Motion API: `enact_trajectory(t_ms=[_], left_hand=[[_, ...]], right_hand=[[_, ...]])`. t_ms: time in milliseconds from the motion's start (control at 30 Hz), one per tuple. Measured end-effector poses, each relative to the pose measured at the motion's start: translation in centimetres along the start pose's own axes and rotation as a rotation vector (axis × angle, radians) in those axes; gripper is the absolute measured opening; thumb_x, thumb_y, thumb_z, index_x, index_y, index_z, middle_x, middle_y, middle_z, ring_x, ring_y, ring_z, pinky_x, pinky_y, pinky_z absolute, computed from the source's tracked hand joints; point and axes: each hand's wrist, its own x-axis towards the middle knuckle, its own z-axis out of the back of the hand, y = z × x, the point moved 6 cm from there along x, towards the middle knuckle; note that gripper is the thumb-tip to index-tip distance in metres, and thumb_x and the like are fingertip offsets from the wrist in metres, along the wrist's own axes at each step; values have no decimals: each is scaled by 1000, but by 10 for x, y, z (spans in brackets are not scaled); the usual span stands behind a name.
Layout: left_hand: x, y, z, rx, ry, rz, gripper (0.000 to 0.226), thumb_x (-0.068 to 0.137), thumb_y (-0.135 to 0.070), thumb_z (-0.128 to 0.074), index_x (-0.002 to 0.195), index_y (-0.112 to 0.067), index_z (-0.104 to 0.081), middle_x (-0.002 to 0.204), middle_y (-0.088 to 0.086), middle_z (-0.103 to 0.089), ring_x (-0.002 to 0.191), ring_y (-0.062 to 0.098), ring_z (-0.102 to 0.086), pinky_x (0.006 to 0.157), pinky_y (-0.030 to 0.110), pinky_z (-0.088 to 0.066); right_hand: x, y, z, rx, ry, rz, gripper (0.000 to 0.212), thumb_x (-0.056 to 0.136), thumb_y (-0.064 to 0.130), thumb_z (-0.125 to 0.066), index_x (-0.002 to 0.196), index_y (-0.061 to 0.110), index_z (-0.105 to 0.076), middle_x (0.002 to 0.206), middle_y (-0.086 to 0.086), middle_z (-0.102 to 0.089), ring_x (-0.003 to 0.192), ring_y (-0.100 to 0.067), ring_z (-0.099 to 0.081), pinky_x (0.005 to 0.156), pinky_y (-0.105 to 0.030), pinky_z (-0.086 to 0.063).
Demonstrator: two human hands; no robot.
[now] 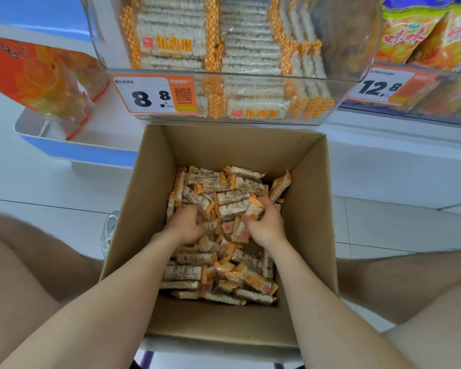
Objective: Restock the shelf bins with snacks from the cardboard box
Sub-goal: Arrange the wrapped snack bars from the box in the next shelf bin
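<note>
Cardboard box [234, 147] sits open at centre, just near of a clear shelf bin [250, 73]. Loose rice-cracker packets [224, 278] (orange-checked ends) heap its floor; more of the same stand stacked in the bin, far centre. Both hands are down in the box's far half. Left hand [186, 225]: fingers curled into the heap, closing on packets. Right hand [265, 223]: fingers clasp a packet, checked end showing past the fingertips. Price tag [149, 94] on the bin front reads 8.8. Yellow-orange snack bags [423, 33] stand far right.
</note>
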Motion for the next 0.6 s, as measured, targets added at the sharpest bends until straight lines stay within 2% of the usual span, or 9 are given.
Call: enact_trajectory(t_ms=[33, 100, 200, 300, 400, 467, 533, 600], left_hand=[[-3, -3, 4, -75, 2, 5, 19, 93, -20, -74, 108, -26, -65, 111, 0, -69, 101, 18, -66, 89, 40, -59], [-11, -11, 17, -153, -1, 2, 10, 98, -14, -67, 103, -23, -65, 106, 4, -68, 95, 20, -66, 82, 37, -59], [-28, -22, 38, -249, -5, -29, 14, 100, -8, -64, 111, -17, -66, 112, 10, -69, 88, 17, -65, 69, 24, -56], [-51, -48, 61, -250, 8, -151, 29, 92, -10, -76, 117, -23, -68, 111, -1, -72, 100, 13, -69, 84, 32, -60], [-79, -82, 90, -221, -48, -318, 34, 91, -3, -75, 112, -28, -70, 106, -9, -74, 92, 0, -69, 77, 26, -56], [-99, -102, 111, -186, -119, -415, 40, 90, 0, -74, 110, -34, -69, 107, -13, -72, 96, -7, -66, 80, 24, -57], [-119, -118, 132, -146, -191, -506, 46, 87, -3, -77, 117, -37, -66, 112, -13, -67, 106, -4, -64, 88, 21, -55], [-138, -132, 150, -101, -242, -597, 56, 84, -7, -81, 128, -35, -62, 120, -11, -60, 108, -1, -62, 91, 14, -51]], right_hand=[[0, 2, 6, 6, -39, -4, 66, 95, 27, -78, 154, 23, -47, 155, -5, -49, 138, -31, -51, 109, -43, -51], [-2, 9, 18, 18, -93, 23, 66, 93, 30, -80, 152, 20, -51, 151, -6, -56, 144, -32, -47, 114, -47, -47], [-11, 29, 30, 17, -97, 87, 63, 91, 29, -82, 148, 23, -56, 146, -2, -61, 141, -29, -51, 114, -50, -48], [-23, 50, 47, 52, -171, 177, 54, 87, 28, -86, 137, 28, -64, 132, 3, -68, 128, -24, -60, 107, -49, -53], [-40, 74, 68, 109, -256, 273, 50, 88, 25, -84, 134, 28, -66, 126, 6, -70, 119, -16, -64, 107, -41, -52], [-53, 91, 84, 140, -330, 336, 41, 90, 25, -82, 128, 28, -70, 117, 9, -72, 106, -7, -66, 101, -33, -52], [-68, 107, 97, 194, -369, 384, 33, 90, 25, -82, 122, 27, -72, 108, 13, -73, 91, 9, -63, 94, -26, -53], [-80, 120, 105, 252, -355, 430, 30, 90, 24, -82, 118, 28, -74, 104, 17, -72, 90, 14, -63, 93, -26, -56]])
